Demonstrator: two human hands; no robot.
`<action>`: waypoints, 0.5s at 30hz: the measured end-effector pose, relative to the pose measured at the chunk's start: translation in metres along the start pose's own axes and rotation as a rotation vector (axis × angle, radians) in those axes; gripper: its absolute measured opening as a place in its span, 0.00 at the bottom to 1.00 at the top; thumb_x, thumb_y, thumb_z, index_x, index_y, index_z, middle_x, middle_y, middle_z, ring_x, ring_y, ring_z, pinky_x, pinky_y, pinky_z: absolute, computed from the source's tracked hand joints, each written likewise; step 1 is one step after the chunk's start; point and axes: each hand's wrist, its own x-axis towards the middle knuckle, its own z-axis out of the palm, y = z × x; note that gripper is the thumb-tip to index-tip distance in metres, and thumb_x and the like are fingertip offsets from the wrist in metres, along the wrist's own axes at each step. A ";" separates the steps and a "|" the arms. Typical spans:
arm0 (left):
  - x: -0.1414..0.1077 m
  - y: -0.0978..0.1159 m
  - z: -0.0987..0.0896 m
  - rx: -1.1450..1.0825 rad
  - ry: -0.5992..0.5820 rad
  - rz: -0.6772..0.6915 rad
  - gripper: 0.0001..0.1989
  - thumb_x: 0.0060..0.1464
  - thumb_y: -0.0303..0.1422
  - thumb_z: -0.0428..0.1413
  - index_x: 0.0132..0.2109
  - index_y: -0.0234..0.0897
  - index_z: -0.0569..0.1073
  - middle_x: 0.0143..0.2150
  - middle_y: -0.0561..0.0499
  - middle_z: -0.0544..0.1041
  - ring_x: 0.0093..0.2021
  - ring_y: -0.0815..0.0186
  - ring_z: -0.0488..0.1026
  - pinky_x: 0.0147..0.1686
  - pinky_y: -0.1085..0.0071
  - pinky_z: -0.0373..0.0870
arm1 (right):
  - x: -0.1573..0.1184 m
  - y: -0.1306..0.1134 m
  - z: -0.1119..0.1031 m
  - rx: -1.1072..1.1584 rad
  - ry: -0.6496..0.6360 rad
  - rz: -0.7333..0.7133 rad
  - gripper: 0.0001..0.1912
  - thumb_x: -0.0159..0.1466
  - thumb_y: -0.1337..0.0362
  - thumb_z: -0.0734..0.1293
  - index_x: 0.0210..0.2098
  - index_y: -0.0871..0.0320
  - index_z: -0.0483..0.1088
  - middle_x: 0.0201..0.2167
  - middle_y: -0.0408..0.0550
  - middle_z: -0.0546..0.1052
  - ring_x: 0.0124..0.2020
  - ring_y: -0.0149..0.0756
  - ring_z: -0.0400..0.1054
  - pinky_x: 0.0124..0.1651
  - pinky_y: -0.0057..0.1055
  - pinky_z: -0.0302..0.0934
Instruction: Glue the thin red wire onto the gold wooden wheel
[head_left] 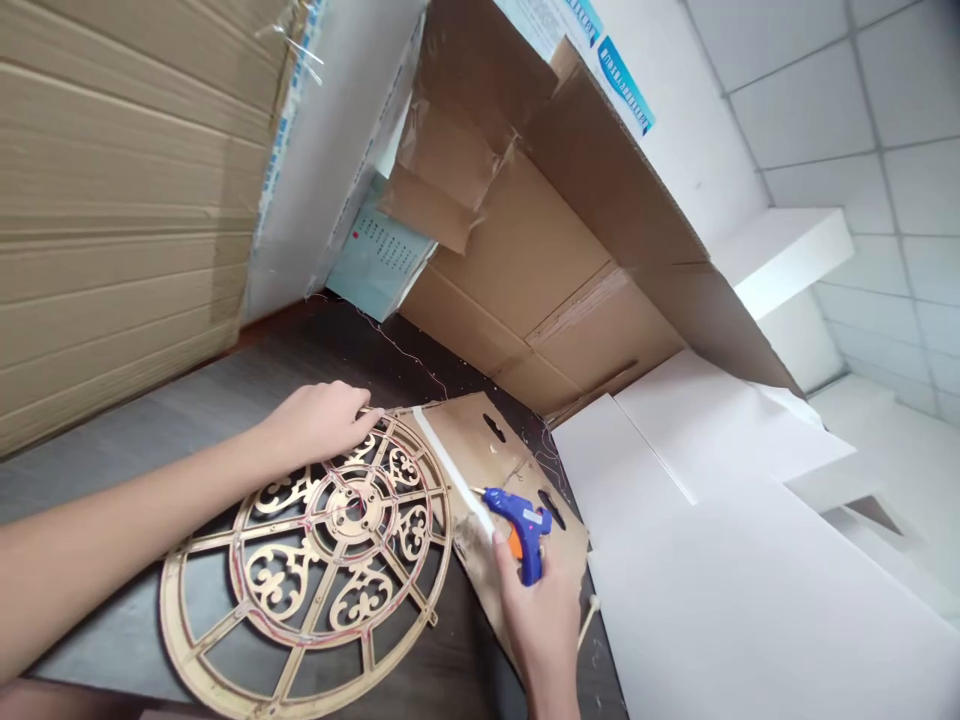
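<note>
A round wooden lattice frame (pixel 339 552) with scroll cut-outs lies on the dark table, red wires running along its rings. My left hand (pixel 326 425) is closed at its far rim, the fingertips partly hidden. To the right, my right hand (pixel 541 610) is closed around the handle of a blue hot glue gun (pixel 525 525) with an orange trigger. The gun's nozzle points left toward the frame, apart from it. Beneath the gun is a brown cardboard sheet (pixel 476 420) with cut slots. A white strip (pixel 446 455) lies across this cardboard, one end near my right thumb.
A large open cardboard box (pixel 555 270) stands behind the table (pixel 251 370). Leaning near it is a pale blue printed booklet (pixel 386 250). White boards (pixel 720 540) border the right side, and a corrugated cardboard panel (pixel 127 200) rises at left. Thin wires (pixel 409 355) trail over the tabletop.
</note>
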 end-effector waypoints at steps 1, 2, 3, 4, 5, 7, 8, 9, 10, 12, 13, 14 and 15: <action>0.000 0.001 0.000 0.001 -0.011 0.007 0.24 0.61 0.47 0.40 0.33 0.36 0.73 0.32 0.43 0.76 0.32 0.56 0.75 0.36 0.62 0.67 | -0.007 -0.007 -0.001 -0.019 0.024 0.027 0.28 0.64 0.39 0.63 0.46 0.57 0.76 0.33 0.58 0.80 0.33 0.51 0.75 0.33 0.37 0.65; -0.001 0.002 0.000 -0.002 -0.024 0.018 0.24 0.61 0.47 0.40 0.33 0.37 0.73 0.32 0.41 0.77 0.33 0.53 0.76 0.36 0.60 0.68 | -0.014 -0.015 -0.001 -0.046 0.039 0.022 0.29 0.62 0.38 0.65 0.45 0.57 0.76 0.33 0.58 0.80 0.34 0.51 0.75 0.34 0.37 0.65; -0.001 0.004 -0.001 -0.004 -0.037 0.024 0.24 0.61 0.47 0.40 0.34 0.37 0.73 0.33 0.39 0.78 0.34 0.50 0.77 0.36 0.59 0.68 | -0.020 -0.023 -0.003 -0.083 0.033 -0.009 0.29 0.61 0.38 0.66 0.44 0.57 0.75 0.32 0.57 0.80 0.32 0.50 0.75 0.33 0.37 0.64; 0.000 0.005 -0.002 -0.004 -0.054 0.026 0.25 0.61 0.47 0.39 0.34 0.37 0.74 0.34 0.38 0.79 0.35 0.47 0.77 0.35 0.58 0.69 | -0.026 -0.030 -0.004 -0.117 0.042 -0.053 0.28 0.60 0.39 0.67 0.43 0.56 0.75 0.32 0.55 0.80 0.32 0.50 0.75 0.33 0.36 0.63; 0.000 0.006 -0.003 0.000 -0.066 0.028 0.25 0.61 0.47 0.38 0.35 0.37 0.74 0.35 0.37 0.79 0.36 0.46 0.78 0.36 0.57 0.69 | -0.030 -0.035 -0.006 -0.143 0.057 -0.089 0.26 0.60 0.39 0.67 0.42 0.56 0.74 0.31 0.53 0.79 0.32 0.49 0.75 0.34 0.36 0.63; 0.000 0.007 -0.005 0.020 -0.095 0.017 0.26 0.62 0.46 0.36 0.37 0.37 0.74 0.37 0.36 0.80 0.37 0.45 0.78 0.36 0.57 0.69 | -0.035 -0.044 -0.010 -0.178 0.058 -0.150 0.23 0.59 0.41 0.68 0.37 0.55 0.72 0.29 0.49 0.78 0.31 0.46 0.74 0.34 0.34 0.61; 0.001 0.007 -0.006 0.026 -0.108 0.017 0.27 0.62 0.46 0.35 0.37 0.37 0.74 0.38 0.36 0.80 0.37 0.46 0.78 0.36 0.57 0.69 | -0.036 -0.046 -0.011 -0.198 0.063 -0.168 0.21 0.60 0.42 0.68 0.36 0.55 0.71 0.29 0.48 0.78 0.30 0.45 0.74 0.33 0.33 0.60; 0.001 0.007 -0.006 0.029 -0.119 0.020 0.27 0.62 0.46 0.35 0.38 0.37 0.74 0.38 0.37 0.80 0.37 0.46 0.78 0.36 0.57 0.69 | -0.037 -0.047 -0.013 -0.215 0.065 -0.185 0.20 0.60 0.43 0.68 0.35 0.54 0.71 0.28 0.46 0.77 0.29 0.43 0.73 0.32 0.32 0.58; 0.001 0.007 -0.007 0.031 -0.126 0.024 0.28 0.63 0.46 0.34 0.38 0.37 0.74 0.38 0.37 0.80 0.38 0.46 0.78 0.36 0.57 0.69 | -0.037 -0.048 -0.014 -0.231 0.070 -0.199 0.19 0.61 0.44 0.68 0.34 0.54 0.70 0.28 0.45 0.77 0.29 0.42 0.73 0.32 0.31 0.57; 0.001 0.007 -0.007 0.037 -0.131 0.028 0.29 0.63 0.46 0.33 0.38 0.36 0.74 0.38 0.36 0.80 0.38 0.46 0.78 0.37 0.56 0.70 | -0.036 -0.050 -0.015 -0.254 0.078 -0.222 0.16 0.62 0.47 0.67 0.33 0.54 0.69 0.28 0.43 0.76 0.28 0.40 0.72 0.31 0.31 0.55; 0.001 0.008 -0.007 0.041 -0.128 0.027 0.29 0.63 0.47 0.33 0.38 0.36 0.74 0.38 0.36 0.80 0.39 0.45 0.79 0.38 0.56 0.70 | -0.036 -0.051 -0.016 -0.257 0.080 -0.231 0.15 0.62 0.48 0.66 0.33 0.54 0.69 0.27 0.43 0.76 0.28 0.40 0.72 0.31 0.31 0.54; 0.000 0.008 -0.007 0.047 -0.124 0.024 0.30 0.63 0.46 0.32 0.38 0.35 0.75 0.38 0.36 0.80 0.39 0.45 0.79 0.38 0.55 0.70 | -0.035 -0.052 -0.016 -0.255 0.081 -0.237 0.14 0.62 0.49 0.66 0.33 0.54 0.69 0.28 0.43 0.75 0.28 0.40 0.72 0.31 0.31 0.54; 0.000 0.008 -0.006 0.053 -0.120 0.020 0.30 0.64 0.46 0.32 0.38 0.35 0.75 0.38 0.36 0.80 0.39 0.44 0.79 0.38 0.54 0.70 | -0.036 -0.053 -0.016 -0.256 0.081 -0.239 0.13 0.62 0.50 0.66 0.33 0.54 0.68 0.28 0.43 0.75 0.29 0.39 0.72 0.31 0.31 0.54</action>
